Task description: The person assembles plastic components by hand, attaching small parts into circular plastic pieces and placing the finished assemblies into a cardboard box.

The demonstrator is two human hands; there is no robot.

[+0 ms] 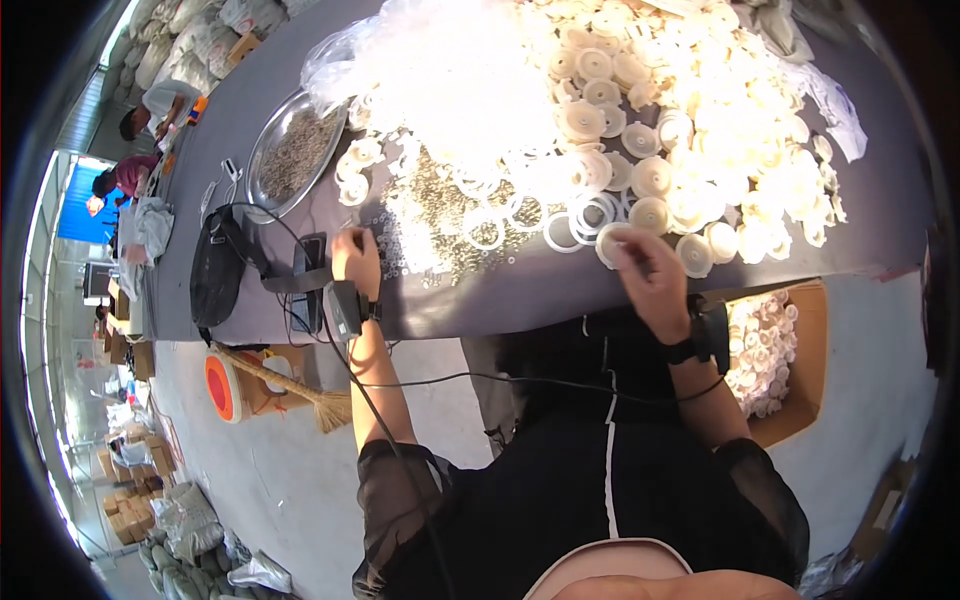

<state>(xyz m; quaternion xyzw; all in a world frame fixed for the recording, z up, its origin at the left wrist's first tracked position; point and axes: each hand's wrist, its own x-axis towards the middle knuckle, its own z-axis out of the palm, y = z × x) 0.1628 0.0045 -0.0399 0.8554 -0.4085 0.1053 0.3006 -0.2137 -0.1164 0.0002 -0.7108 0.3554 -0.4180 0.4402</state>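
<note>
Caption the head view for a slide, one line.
Seated at a grey table, left hand on small washers, right hand holding a white plastic disc.

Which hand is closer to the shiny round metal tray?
Left. The left hand is just below-right of the metal tray; the right hand is far across the table, among white discs.
</note>
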